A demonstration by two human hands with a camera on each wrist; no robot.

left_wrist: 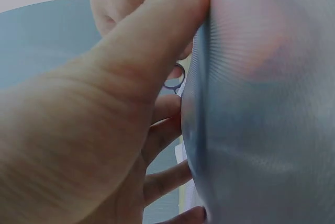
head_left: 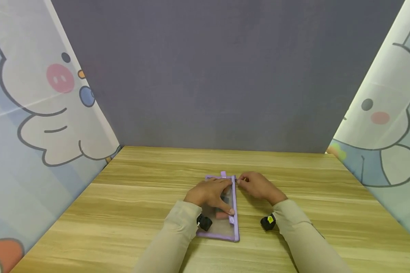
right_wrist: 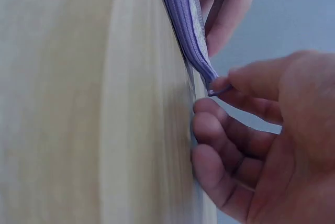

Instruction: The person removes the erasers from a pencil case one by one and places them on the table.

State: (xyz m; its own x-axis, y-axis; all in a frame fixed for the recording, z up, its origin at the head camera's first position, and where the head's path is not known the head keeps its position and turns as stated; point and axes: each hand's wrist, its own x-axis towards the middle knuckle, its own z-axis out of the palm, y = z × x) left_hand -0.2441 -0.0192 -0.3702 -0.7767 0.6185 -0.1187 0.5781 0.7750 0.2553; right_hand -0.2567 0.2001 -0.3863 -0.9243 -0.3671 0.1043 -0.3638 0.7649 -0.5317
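A translucent zip pouch (head_left: pixel 235 225) with purple edging lies flat on the wooden table, its zipper (right_wrist: pixel 180 14) along the right side. Pinkish and dark contents (head_left: pixel 222 215) show blurred through its cover; what they are is unclear. My left hand (head_left: pixel 210 192) rests on the pouch with fingers spread, thumb near the zipper edge and fingertips toward the far right corner. At that corner, the thumb and index finger of my right hand (head_left: pixel 257 185) pinch the small zipper pull (right_wrist: pixel 222 86). Its ring (left_wrist: pixel 176 76) appears beside the fingers in the left wrist view.
Purple tabs stick out at the pouch's far edge (head_left: pixel 223 174) and on its right side (head_left: pixel 231 220). The wooden table (head_left: pixel 140 189) meets a grey panel (head_left: pixel 205 76) behind, with cartoon-printed cloths (head_left: pixel 30 87) at both sides.
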